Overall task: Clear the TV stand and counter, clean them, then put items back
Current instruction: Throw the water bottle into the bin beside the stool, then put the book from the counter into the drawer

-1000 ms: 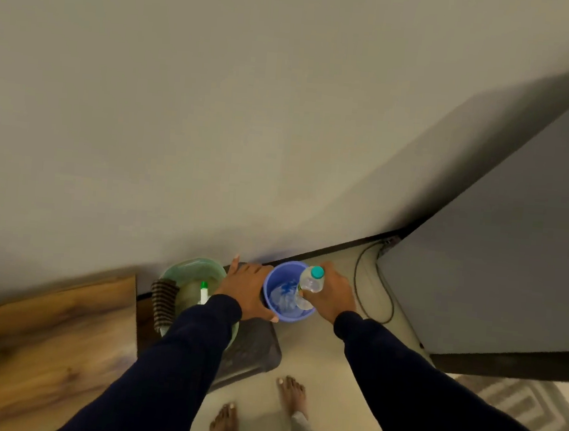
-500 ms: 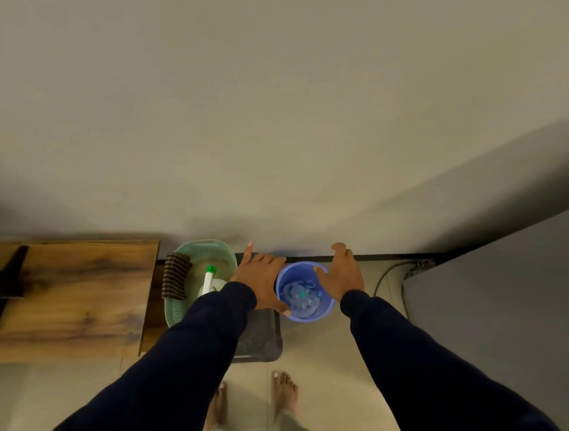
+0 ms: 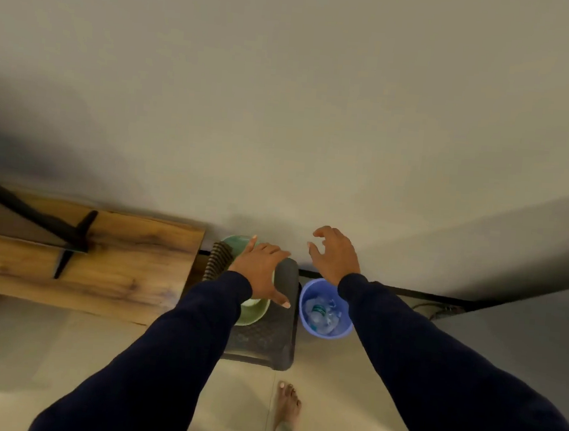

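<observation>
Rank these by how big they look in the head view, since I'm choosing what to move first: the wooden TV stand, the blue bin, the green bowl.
1. Wooden TV stand, clearly largest.
2. and 3. Blue bin and green bowl: unsure, since the left hand and its sleeve hide most of the bowl.

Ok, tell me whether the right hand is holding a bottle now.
No, the right hand is empty with loose fingers, and the bottle lies in the blue bin.

two hands up, left hand (image 3: 260,271), right hand (image 3: 335,256), one blue bin (image 3: 325,310), one green basin (image 3: 253,310), one dark stool (image 3: 267,337), one bare foot (image 3: 288,403) showed
</observation>
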